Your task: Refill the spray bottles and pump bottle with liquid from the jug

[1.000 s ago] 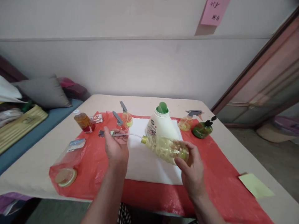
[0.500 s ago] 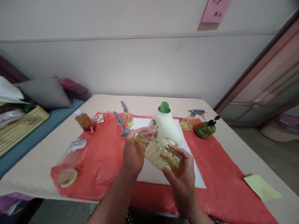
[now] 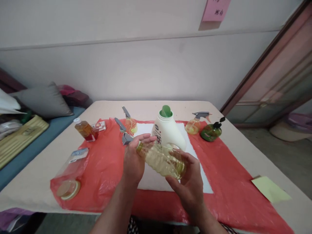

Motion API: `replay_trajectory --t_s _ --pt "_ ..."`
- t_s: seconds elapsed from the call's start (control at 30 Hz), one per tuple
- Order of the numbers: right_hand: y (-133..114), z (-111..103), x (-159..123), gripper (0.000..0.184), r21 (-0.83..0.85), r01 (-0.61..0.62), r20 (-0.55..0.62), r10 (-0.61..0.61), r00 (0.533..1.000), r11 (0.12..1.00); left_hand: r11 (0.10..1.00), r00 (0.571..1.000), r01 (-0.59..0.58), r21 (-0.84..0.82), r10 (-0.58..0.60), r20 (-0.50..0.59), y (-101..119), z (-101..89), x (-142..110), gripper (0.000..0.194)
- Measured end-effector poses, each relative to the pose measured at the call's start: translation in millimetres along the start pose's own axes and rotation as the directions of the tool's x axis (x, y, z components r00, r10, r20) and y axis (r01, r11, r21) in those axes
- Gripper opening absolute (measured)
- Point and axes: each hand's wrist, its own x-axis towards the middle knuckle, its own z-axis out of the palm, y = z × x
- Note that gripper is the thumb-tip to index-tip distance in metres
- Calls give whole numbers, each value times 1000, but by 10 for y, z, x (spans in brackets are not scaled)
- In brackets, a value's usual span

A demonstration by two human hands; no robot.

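Note:
I hold a clear ribbed bottle of yellow liquid [image 3: 162,160] tilted over the white cloth [image 3: 156,177]. My right hand [image 3: 188,182] wraps round its base. My left hand [image 3: 133,159] is closed on the grey spray-trigger head [image 3: 126,139] at the bottle's neck, with the head seated on the mouth. A white detergent jug with a green cap [image 3: 167,130] stands just behind the bottle.
On the red plastic sheet [image 3: 226,175] stand two small yellow spray bottles [image 3: 130,123], another spray bottle [image 3: 195,125], a green pump bottle [image 3: 211,131], an amber bottle [image 3: 84,129] and a lying clear jar [image 3: 70,177]. A yellow note [image 3: 270,189] lies right. A bed with cushions is left.
My left hand brought the spray head with its dip tube from out at the left into the bottle's mouth. It now sits at the neck, with both hands close together.

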Motion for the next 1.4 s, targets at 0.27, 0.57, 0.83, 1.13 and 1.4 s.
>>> replay_trajectory --t_s 0.27,0.57,0.83,1.13,1.4 --pt "-51 102 32 48 256 -564 120 553 825 785 1000 998 -15 5 15 62 13 -8 -3 30" --pt "-131 116 132 69 399 -724 359 630 689 564 993 983 -118 19 119 -141 -3 -53 88 28" --pt "25 97 104 68 196 -714 349 632 691 672 990 984 -137 12 138 -114 -15 -41 96 30" --pt "-69 46 171 81 240 -666 314 593 741 706 993 983 -117 3 116 -140 -1 -73 125 31" --pt "-58 77 154 88 274 -627 292 558 777 729 990 978 -141 3 139 -156 -1 -94 134 31"
